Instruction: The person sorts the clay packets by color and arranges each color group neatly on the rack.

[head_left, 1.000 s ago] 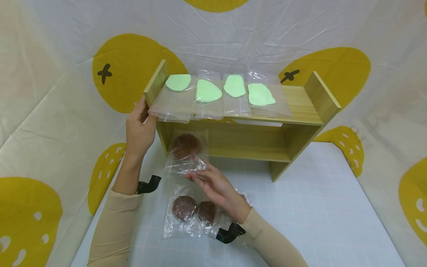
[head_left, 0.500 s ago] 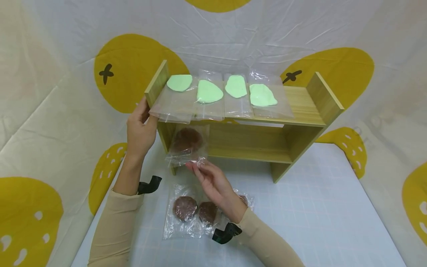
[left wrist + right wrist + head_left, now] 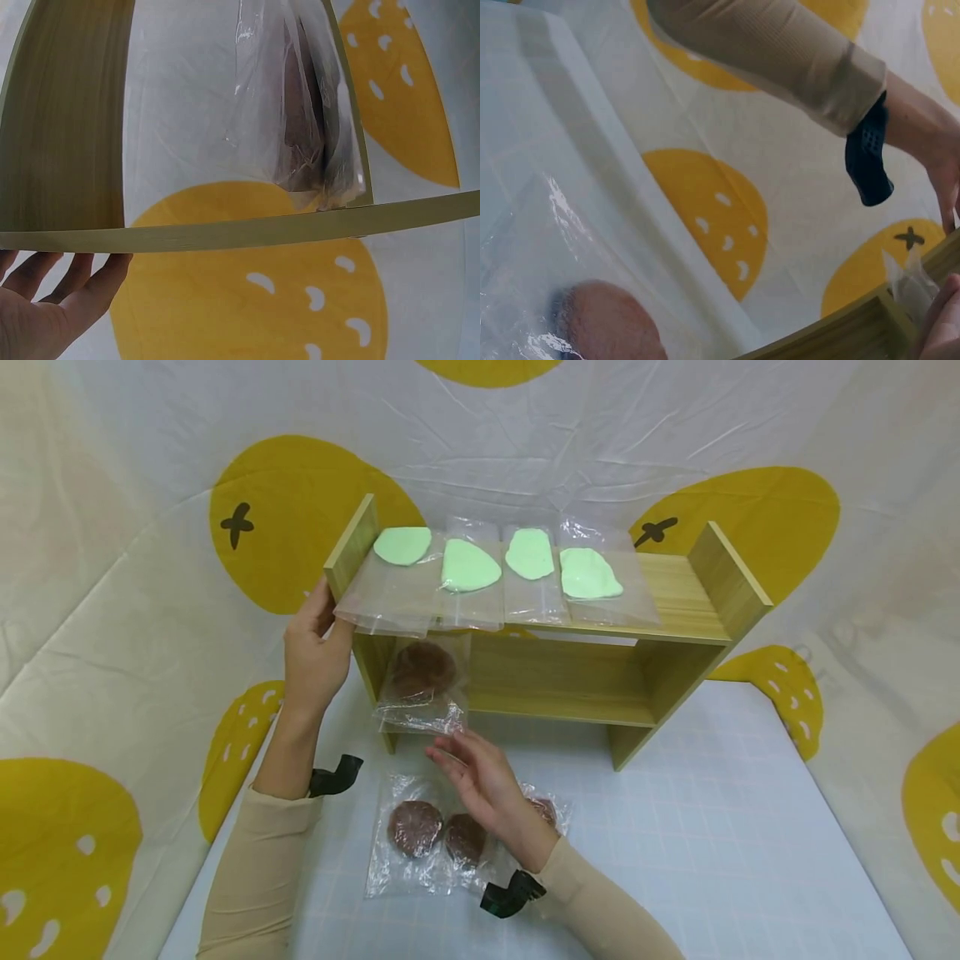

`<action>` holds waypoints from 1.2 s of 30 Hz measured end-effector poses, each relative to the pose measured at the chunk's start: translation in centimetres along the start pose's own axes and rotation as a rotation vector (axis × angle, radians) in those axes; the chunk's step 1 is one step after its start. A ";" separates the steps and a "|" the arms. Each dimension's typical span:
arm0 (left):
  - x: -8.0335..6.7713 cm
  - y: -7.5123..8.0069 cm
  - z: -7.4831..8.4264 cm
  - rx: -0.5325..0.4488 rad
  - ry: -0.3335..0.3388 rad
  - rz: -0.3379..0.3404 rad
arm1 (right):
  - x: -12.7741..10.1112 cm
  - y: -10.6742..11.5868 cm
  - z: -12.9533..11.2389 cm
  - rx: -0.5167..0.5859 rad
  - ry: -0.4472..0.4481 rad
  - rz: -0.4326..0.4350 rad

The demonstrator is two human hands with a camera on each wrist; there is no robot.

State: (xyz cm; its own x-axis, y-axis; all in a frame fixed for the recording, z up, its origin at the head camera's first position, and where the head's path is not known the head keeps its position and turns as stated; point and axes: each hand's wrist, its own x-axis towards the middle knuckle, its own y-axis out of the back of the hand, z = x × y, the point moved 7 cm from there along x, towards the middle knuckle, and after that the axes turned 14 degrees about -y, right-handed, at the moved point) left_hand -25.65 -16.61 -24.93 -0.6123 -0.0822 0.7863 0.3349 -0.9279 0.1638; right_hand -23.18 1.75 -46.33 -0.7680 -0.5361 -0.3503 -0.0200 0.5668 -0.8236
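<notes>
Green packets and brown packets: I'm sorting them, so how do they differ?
The green packets hold flat pale-green pieces; the brown packets hold round dark-brown ones. The green packets lie in a row of four on the shelf top; the brown packets lie on the table by the right hand, with one more on the lower shelf. All are in clear plastic.

A staged recording booth rather than a lived-in room: a wrinkled cloth [image 3: 525, 435] printed with yellow fruit hangs across the whole background, a white gridded worktop [image 3: 712, 827] fills the lower frame, and a small wooden shelf [image 3: 570, 668] stands at centre.
</notes>
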 end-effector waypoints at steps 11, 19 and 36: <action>0.0 0.0 0.2 0.008 0.014 -0.006 | 0.5 -0.3 -0.2 0.028 -0.016 -0.021; 0.0 0.0 0.2 0.013 0.021 -0.007 | 1.3 -0.4 -0.8 0.052 -0.011 0.002; -0.1 0.0 0.3 0.027 0.018 -0.007 | -0.5 -0.1 -0.8 -0.179 -0.006 0.041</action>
State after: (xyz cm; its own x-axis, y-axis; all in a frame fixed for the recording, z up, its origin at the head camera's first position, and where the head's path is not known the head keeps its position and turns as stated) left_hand -25.42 -16.47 -24.80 -0.6274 -0.0823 0.7743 0.3494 -0.9184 0.1855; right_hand -23.25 2.48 -45.74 -0.7668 -0.5137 -0.3848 -0.1031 0.6903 -0.7161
